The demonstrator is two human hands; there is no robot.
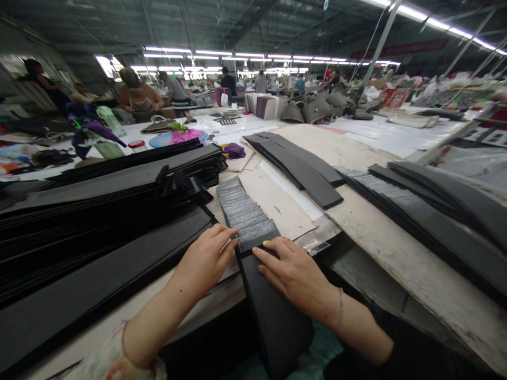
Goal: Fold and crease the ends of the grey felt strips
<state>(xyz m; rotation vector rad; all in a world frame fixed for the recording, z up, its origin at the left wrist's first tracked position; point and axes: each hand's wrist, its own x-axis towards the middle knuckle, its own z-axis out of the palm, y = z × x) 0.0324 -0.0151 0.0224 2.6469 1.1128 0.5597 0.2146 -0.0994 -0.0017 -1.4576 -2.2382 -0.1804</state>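
Observation:
A fanned stack of strips with grey fuzzy ends (249, 211) lies in front of me, and a smooth black strip (273, 311) runs from it down over the table edge. My left hand (212, 250) has its thumb and fingertips together at the stack's left edge; what they hold, if anything, is too small to name. My right hand (291, 266) rests on the black strip near its upper end, fingers stretched out and apart. A small yellow item (266, 243) shows at its index finger.
Tall piles of black strips (95, 211) stand at the left. More strips (293, 163) lie ahead, and another fanned pile (420, 221) is at the right. A pink bag (186, 135) and a green bottle (111, 121) sit farther back. People sit in the background.

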